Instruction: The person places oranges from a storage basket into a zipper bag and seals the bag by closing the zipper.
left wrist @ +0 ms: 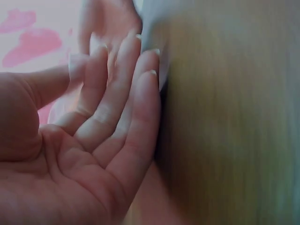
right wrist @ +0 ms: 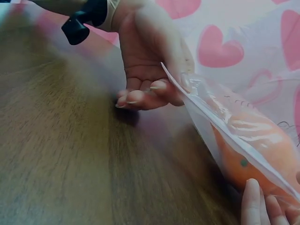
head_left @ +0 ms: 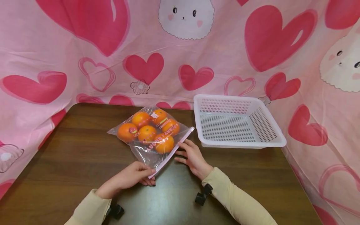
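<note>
A clear zip bag (head_left: 142, 153) with pink print lies on the table, holding several oranges (head_left: 147, 133). Its pale pink zip strip (head_left: 168, 157) runs along the edge facing me. My left hand (head_left: 136, 175) pinches the near corner of that strip, thumb on top, the other fingers loosely bent below. Farther up the strip, my right hand (head_left: 194, 156) holds the edge at its fingertips, its lower fingers spread. The right wrist view shows the fingertips (right wrist: 252, 199) beside the strip and an orange (right wrist: 243, 159) behind the film. In the left wrist view the left palm (left wrist: 84, 154) fills the left side.
A white perforated plastic basket (head_left: 225, 145) stands to the right of the bag, near the back of the brown wooden table (head_left: 70, 162). Pink heart-patterned cloth (head_left: 92, 72) hangs behind and at both sides. Black camera mounts (head_left: 201, 198) sit at both wrists.
</note>
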Demonstrator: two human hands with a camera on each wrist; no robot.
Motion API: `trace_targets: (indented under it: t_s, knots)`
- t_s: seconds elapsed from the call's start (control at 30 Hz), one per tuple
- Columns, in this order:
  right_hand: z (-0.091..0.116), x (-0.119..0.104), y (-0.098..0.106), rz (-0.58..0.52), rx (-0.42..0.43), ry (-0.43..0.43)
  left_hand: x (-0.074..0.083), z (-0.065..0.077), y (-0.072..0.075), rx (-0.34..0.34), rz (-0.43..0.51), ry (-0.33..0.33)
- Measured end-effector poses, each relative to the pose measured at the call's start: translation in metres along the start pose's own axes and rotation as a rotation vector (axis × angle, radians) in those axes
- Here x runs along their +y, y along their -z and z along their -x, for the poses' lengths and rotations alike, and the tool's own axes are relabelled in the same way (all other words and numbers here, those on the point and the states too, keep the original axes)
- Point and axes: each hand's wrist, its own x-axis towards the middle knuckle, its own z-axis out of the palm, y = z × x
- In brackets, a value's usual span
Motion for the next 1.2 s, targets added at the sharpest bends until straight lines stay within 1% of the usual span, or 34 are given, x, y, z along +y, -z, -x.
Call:
trace_targets:
  t_s: [0.13, 0.23, 0.33, 0.43, 0.5, 0.53, 0.6, 0.63, 0.67, 0.7, 0.73, 0.77, 0.83, 0.9, 0.97, 1.0, 1.07, 1.13, 1.2]
  knots:
    - [0.001, 0.002, 0.004, 0.051, -0.043, -0.013, 0.006, -0.010, -0.024, -0.024, -0.032, 0.009]
    - [0.003, 0.002, 0.008, 0.088, -0.058, -0.014, 0.009, -0.016, -0.038, -0.053, -0.038, 0.016]
    - [0.005, 0.000, 0.013, 0.106, -0.047, -0.011, 0.012, -0.021, -0.050, -0.099, -0.029, 0.022]
    - [0.007, -0.002, 0.017, 0.114, -0.033, -0.012, 0.016, -0.025, -0.058, -0.156, -0.025, 0.034]
    - [0.008, -0.003, 0.019, 0.112, -0.038, -0.020, 0.020, -0.025, -0.058, -0.207, -0.033, 0.044]
    - [0.008, -0.004, 0.019, 0.113, -0.045, -0.025, 0.022, -0.024, -0.055, -0.232, -0.045, 0.047]
    - [0.009, -0.004, 0.020, 0.113, -0.063, -0.035, 0.030, -0.020, -0.046, -0.261, -0.072, 0.045]
    - [0.010, -0.004, 0.021, 0.109, -0.075, -0.040, 0.035, -0.018, -0.038, -0.269, -0.090, 0.028]
    - [0.011, -0.004, 0.021, 0.105, -0.083, -0.047, 0.041, -0.016, -0.029, -0.257, -0.113, 0.005]
    - [0.012, -0.003, 0.022, 0.101, -0.092, -0.053, 0.047, -0.013, -0.019, -0.226, -0.132, -0.025]
    - [0.012, -0.003, 0.023, 0.096, -0.100, -0.060, 0.054, -0.011, -0.008, -0.174, -0.154, -0.062]
    - [0.013, -0.003, 0.024, 0.095, -0.109, -0.068, 0.061, -0.008, 0.002, -0.103, -0.182, -0.097]
    - [0.016, -0.002, 0.026, 0.090, -0.139, -0.090, 0.073, -0.004, 0.025, 0.068, -0.245, -0.167]
    - [0.019, 0.000, 0.027, 0.100, -0.179, -0.118, 0.083, 0.002, 0.045, 0.234, -0.297, -0.199]
    - [0.023, 0.001, 0.028, 0.121, -0.225, -0.146, 0.091, 0.008, 0.062, 0.354, -0.378, -0.190]
    - [0.025, 0.003, 0.028, 0.129, -0.246, -0.161, 0.093, 0.010, 0.070, 0.388, -0.416, -0.183]
    - [0.029, 0.005, 0.027, 0.150, -0.284, -0.183, 0.097, 0.012, 0.083, 0.420, -0.496, -0.162]
    - [0.033, 0.007, 0.026, 0.162, -0.320, -0.202, 0.098, 0.011, 0.096, 0.430, -0.576, -0.143]
    - [0.036, 0.011, 0.024, 0.173, -0.362, -0.214, 0.096, 0.006, 0.107, 0.422, -0.641, -0.127]
